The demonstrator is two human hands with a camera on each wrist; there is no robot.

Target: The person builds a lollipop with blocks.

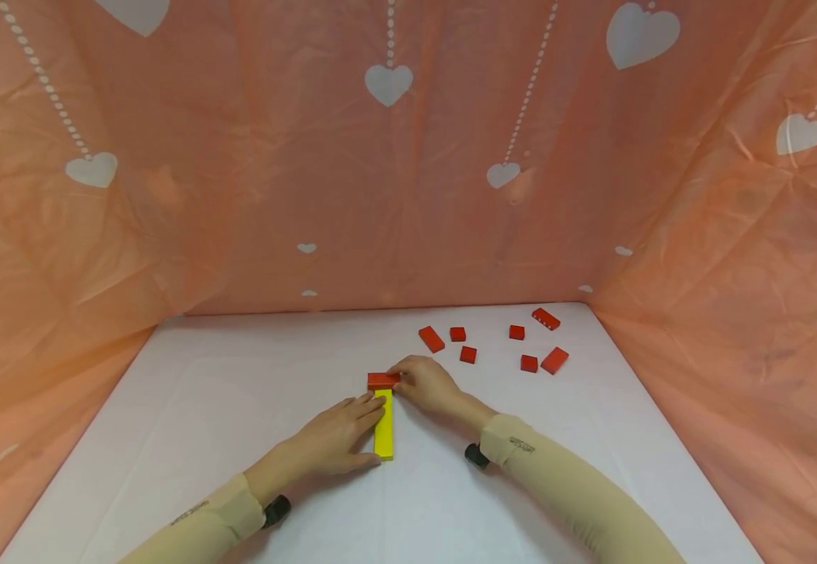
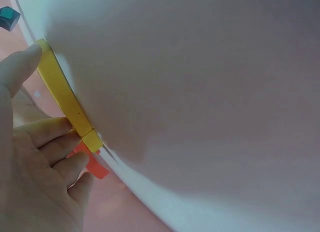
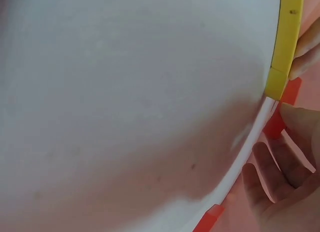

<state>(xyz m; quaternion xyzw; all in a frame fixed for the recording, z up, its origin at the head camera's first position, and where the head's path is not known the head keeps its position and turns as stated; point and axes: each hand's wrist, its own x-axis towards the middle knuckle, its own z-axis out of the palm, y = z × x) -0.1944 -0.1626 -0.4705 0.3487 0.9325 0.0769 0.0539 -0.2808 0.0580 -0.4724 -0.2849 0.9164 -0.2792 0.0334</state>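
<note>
A yellow strip lies lengthwise on the table, with a seam near its far end in the wrist views. My left hand rests along its left side. The thumb touches the near end, and the fingertips lie at the far part. Across the far end of the strip sits a red rectangular block. My right hand pinches that block's right end between thumb and forefinger. In the right wrist view, the other fingers of this hand are loosely bent and partly cover the red block.
Beyond my right hand lie several loose red pieces: rectangular blocks and smaller square ones. One red block at the back right shows white dots. A pink curtain with white hearts surrounds the white table at the back and sides.
</note>
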